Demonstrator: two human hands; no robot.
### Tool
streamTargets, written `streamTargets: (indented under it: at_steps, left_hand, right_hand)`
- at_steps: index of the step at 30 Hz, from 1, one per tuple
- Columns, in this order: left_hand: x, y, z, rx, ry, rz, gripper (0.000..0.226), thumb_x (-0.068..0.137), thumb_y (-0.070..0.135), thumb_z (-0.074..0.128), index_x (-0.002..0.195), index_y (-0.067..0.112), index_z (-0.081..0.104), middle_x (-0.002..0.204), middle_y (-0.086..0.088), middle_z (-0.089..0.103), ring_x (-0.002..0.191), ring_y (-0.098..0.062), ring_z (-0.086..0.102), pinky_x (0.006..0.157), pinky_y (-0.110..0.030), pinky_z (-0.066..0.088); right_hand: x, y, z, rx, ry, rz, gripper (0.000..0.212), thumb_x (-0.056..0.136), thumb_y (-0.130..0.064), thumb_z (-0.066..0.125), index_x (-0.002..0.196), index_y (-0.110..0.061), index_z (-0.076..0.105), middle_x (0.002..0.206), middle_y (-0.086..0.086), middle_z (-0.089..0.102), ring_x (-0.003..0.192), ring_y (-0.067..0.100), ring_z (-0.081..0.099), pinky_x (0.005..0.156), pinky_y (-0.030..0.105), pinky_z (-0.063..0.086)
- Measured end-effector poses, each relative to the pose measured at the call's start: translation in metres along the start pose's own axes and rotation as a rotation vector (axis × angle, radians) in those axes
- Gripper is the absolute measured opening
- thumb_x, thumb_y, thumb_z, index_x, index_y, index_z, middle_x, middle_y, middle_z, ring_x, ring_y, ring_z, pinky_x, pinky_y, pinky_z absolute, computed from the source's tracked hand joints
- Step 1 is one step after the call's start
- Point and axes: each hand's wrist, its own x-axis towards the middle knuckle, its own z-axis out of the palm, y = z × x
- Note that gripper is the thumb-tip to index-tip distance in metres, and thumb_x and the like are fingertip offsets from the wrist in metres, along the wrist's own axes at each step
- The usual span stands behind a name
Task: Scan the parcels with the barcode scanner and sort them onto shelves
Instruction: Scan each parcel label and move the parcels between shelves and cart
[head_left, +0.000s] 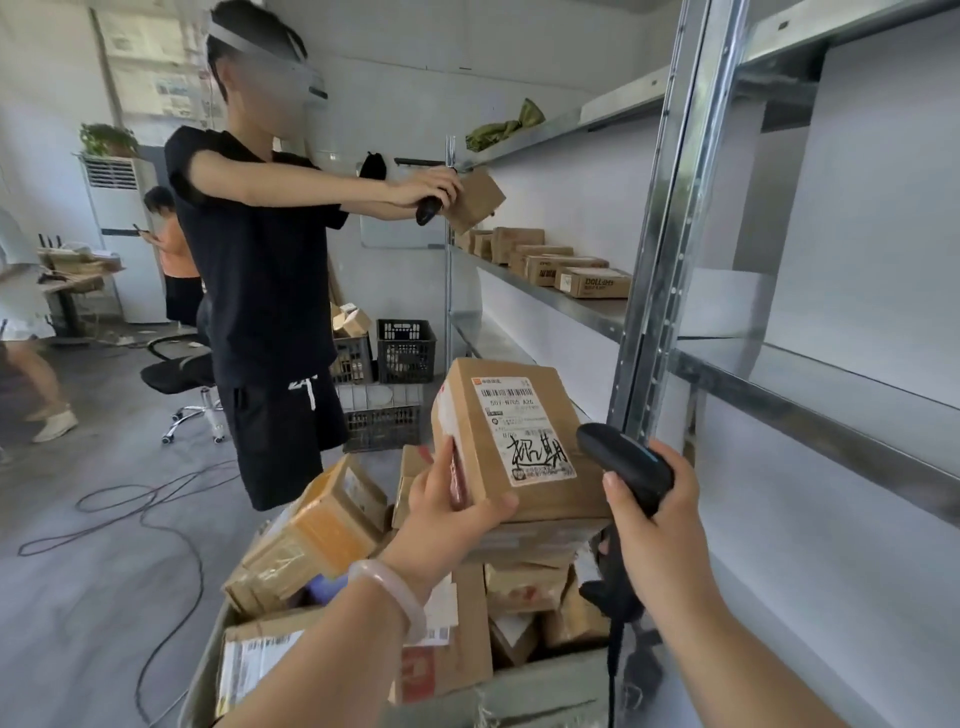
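My left hand (441, 512) grips the lower left corner of a brown cardboard parcel (519, 499), holding it up with its white shipping label and barcode facing me. My right hand (657, 525) holds a black barcode scanner (626, 465), whose head sits just right of the label. A black cable hangs from the scanner's handle. Below both hands a grey bin (540, 686) is piled with several taped cardboard parcels (306, 540). Metal shelves (810, 400) run along the right side, close to the scanner.
Another person (265, 291) in black stands ahead on the left, holding a scanner and a box at the far shelf (566, 304), where several parcels lie in a row. Black crates (405, 351), an office chair (182, 374) and loose floor cables (130, 514) are nearby.
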Motion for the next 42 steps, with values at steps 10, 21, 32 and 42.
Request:
streamTargets:
  at_steps: [10, 21, 32, 42]
  left_hand:
    - [0.097, 0.018, -0.013, 0.246, 0.042, -0.085, 0.077, 0.091, 0.064, 0.05, 0.155, 0.038, 0.017, 0.146, 0.003, 0.047, 0.113, -0.019, 0.051, 0.091, -0.031, 0.037]
    - [0.151, 0.002, -0.001, 0.348, 0.134, -0.171, 0.075, 0.091, 0.066, 0.045, 0.154, 0.033, 0.022, 0.146, -0.001, 0.047, 0.101, -0.017, 0.05, 0.081, -0.03, 0.041]
    - [0.161, -0.003, 0.011, 0.339, 0.157, -0.236, 0.091, 0.067, 0.076, 0.041, 0.151, 0.053, 0.012, 0.148, 0.001, 0.042, 0.12, -0.025, 0.052, 0.102, -0.046, 0.045]
    - [0.163, -0.002, 0.013, 0.319, 0.143, -0.213, 0.093, 0.061, 0.079, 0.041, 0.148, 0.054, 0.022, 0.141, 0.005, 0.05, 0.107, -0.02, 0.061, 0.086, -0.035, 0.051]
  right_hand:
    - [0.081, 0.003, 0.053, -0.012, 0.01, 0.047, 0.054, 0.091, -0.039, 0.062, 0.137, -0.037, 0.034, 0.12, -0.007, 0.057, 0.105, 0.018, 0.059, 0.088, 0.035, 0.047]
    - [0.147, 0.032, 0.072, -0.058, -0.161, 0.065, 0.055, 0.092, -0.036, 0.061, 0.139, -0.034, 0.033, 0.118, -0.003, 0.057, 0.091, 0.011, 0.058, 0.064, 0.015, 0.038]
    - [0.158, 0.051, 0.071, -0.086, -0.271, 0.033, 0.05, 0.093, -0.033, 0.061, 0.134, -0.039, 0.033, 0.107, -0.009, 0.056, 0.061, 0.002, 0.063, 0.047, 0.008, 0.041]
    - [0.16, 0.055, 0.067, -0.043, -0.301, 0.038, 0.051, 0.093, -0.03, 0.061, 0.133, -0.041, 0.032, 0.109, 0.001, 0.059, 0.065, 0.014, 0.066, 0.046, 0.012, 0.046]
